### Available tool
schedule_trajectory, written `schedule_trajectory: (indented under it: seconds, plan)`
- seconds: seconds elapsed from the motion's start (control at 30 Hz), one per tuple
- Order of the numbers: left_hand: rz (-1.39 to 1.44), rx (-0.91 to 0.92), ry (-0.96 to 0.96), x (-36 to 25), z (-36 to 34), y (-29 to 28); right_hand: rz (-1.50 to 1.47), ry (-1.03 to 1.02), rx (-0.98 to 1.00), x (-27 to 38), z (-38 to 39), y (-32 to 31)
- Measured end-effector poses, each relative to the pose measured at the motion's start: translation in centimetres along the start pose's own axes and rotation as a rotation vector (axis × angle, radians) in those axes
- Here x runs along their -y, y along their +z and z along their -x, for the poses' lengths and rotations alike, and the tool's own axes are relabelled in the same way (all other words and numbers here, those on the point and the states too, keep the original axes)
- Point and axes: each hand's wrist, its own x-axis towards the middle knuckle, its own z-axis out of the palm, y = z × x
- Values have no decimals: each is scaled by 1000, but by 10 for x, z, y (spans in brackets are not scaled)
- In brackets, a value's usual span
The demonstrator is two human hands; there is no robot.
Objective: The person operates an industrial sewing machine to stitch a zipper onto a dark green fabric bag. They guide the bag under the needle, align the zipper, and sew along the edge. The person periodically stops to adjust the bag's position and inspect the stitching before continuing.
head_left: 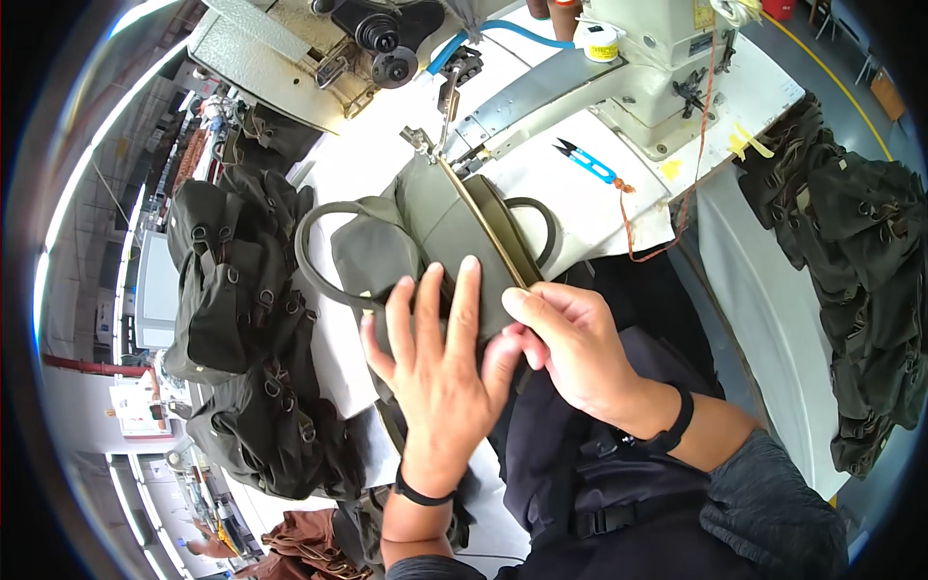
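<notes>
An olive-green handbag [430,208] with two round handles lies beneath the head of a sewing machine [387,63]. Along its opening runs a brass-coloured zipper [485,225], reaching from the presser foot area toward me. My left hand [435,362] rests flat on the bag's side with the fingers spread. At the near end of the zipper, my right hand [580,343] pinches the bag's edge between thumb and fingers. Part of the bag is hidden under both hands.
Blue thread snips [587,161] on an orange cord lie on the white table right of the bag. Piled olive bags [217,280] stand at the left, and more hang at the right [860,213]. Brown fabric [300,546] sits at the lower left. A thread spool [600,43] stands behind.
</notes>
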Motion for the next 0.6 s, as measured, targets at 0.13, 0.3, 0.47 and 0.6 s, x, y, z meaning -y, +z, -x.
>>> schedule_trajectory:
  seconds: [0.13,0.3,0.47,0.6]
  plan:
    - [162,-80,63,4,-4,14,59,-81,31,6,2,1]
    - [136,-155,102,11,-7,23,173,-130,53,13,0,1]
    - [167,-177,78,19,-16,34,212,-164,56,10,-17,-1]
    - [179,-195,65,23,-27,39,203,-172,59,8,-30,-1]
